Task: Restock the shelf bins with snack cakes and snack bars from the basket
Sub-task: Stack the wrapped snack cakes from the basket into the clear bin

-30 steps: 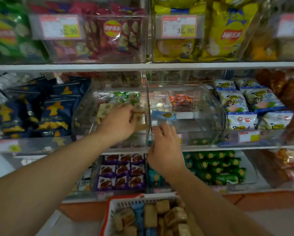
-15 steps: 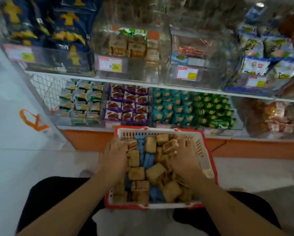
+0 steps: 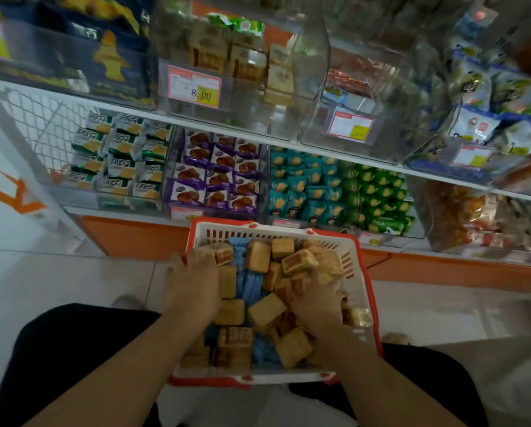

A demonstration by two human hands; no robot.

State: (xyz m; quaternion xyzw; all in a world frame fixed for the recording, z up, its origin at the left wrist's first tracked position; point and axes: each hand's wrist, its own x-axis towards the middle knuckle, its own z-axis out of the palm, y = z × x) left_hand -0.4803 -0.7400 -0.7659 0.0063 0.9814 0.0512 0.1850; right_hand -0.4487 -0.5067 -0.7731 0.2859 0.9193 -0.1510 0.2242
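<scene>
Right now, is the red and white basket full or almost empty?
Fairly full. The basket holds many brown snack cakes piled over blue snack bars, hiding its floor; left hand and right hand reach in.

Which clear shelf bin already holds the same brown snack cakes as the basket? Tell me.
The clear bin with the 8.00 price tag, left of the two. Its neighbour bin on the right holds red-wrapped packets instead.

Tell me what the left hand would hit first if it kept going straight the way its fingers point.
Likely the wrapped snack cake at the fingertips of the left hand, then the far wall of the basket; depth is unclear.
</scene>
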